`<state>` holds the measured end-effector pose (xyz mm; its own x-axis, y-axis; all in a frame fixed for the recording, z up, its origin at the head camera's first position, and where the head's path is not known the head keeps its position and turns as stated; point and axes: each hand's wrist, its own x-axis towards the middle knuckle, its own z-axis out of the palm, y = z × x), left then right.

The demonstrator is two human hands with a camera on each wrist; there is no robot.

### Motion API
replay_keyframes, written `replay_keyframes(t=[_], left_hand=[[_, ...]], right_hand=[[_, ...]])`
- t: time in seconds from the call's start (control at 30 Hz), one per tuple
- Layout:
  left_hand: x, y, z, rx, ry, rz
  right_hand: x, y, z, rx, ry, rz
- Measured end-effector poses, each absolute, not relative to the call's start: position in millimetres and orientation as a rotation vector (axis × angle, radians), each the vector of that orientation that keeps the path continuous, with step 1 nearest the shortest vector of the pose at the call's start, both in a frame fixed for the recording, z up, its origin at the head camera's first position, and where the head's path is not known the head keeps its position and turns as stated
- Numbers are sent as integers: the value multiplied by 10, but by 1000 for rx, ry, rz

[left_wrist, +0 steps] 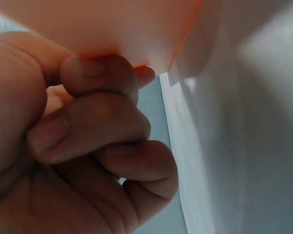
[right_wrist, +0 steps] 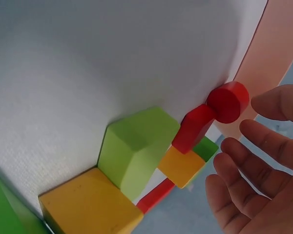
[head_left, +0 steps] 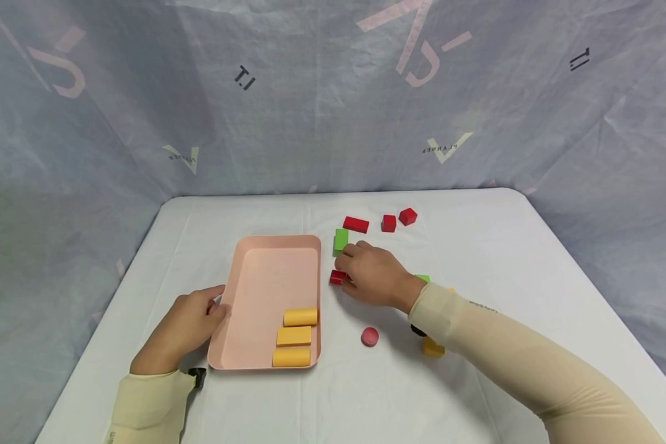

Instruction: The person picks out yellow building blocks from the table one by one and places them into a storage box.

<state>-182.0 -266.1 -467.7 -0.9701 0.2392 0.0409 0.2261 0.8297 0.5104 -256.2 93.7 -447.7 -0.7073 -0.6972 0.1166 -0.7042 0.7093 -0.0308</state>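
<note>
My left hand (head_left: 184, 322) grips the left rim of a pink tray (head_left: 272, 277), with its fingers curled against the outer wall (left_wrist: 122, 29). Two yellow cylinders (head_left: 300, 317) and a flat yellow block (head_left: 294, 336) lie in the tray's near right corner. To the right of the tray my right hand (head_left: 378, 276) reaches low over the table. Its fingers are loosely bent and apart in the right wrist view, close beside a red cylinder (right_wrist: 228, 102). A red block (right_wrist: 194, 127) lies against that cylinder, largely hidden by the hand in the head view.
A green block (head_left: 341, 240) stands just beyond the right hand. Farther back lie a red rectangular block (head_left: 356, 224) and two small red blocks (head_left: 388, 223). A red round piece (head_left: 369, 337) and a yellow block (head_left: 433, 347) lie nearer. The right forearm partly covers other blocks.
</note>
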Motion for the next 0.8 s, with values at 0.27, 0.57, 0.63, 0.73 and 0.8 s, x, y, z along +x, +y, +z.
replay_keyframes(t=[0.27, 0.57, 0.63, 0.73, 0.8], left_hand=[[-1826, -2660, -4669, 383, 2986, 817], [-1821, -2652, -4654, 373, 2981, 809], [-1821, -2652, -4655, 373, 2981, 809], [-1822, -2654, -4660, 372, 2980, 811], [-1824, -2656, -4663, 376, 2981, 811]], right_hand=[[-2615, 962, -4454, 1086, -2840, 78], [-2641, 979, -4487, 1057, -2854, 37], [-2650, 984, -4497, 1052, -2853, 28], [-2666, 996, -4510, 1049, -2848, 36], [-2676, 1007, -4517, 1052, -2848, 57]])
